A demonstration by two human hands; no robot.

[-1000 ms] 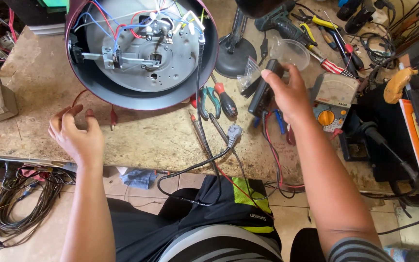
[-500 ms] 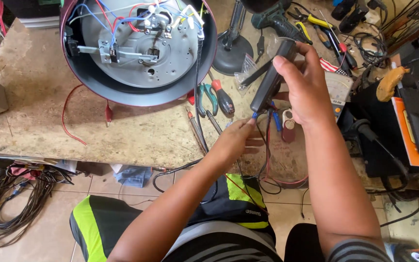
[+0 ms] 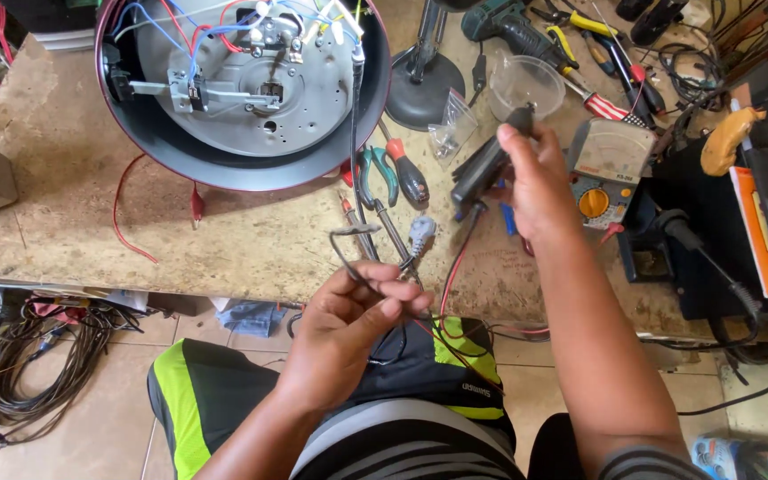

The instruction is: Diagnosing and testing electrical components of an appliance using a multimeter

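Since a second ago your left hand (image 3: 362,307) has left the bench's left side and come to centre, fingers pinched shut on the black power cord (image 3: 355,160). Your right hand (image 3: 531,182) is closed around a black probe handle (image 3: 488,164), lifted at 2 o'clock from the left hand, beside the analog multimeter (image 3: 611,164).

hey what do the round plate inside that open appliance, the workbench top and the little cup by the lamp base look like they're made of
Round plate: bare metal, likely aluminium or steel, judging by its dull grey sheen and punched holes.
Workbench top: looks like worn pressed board or stone-like slab, tan, mottled and stained; hard to say which.
Cup: clear thin plastic, since the bench shows through it.
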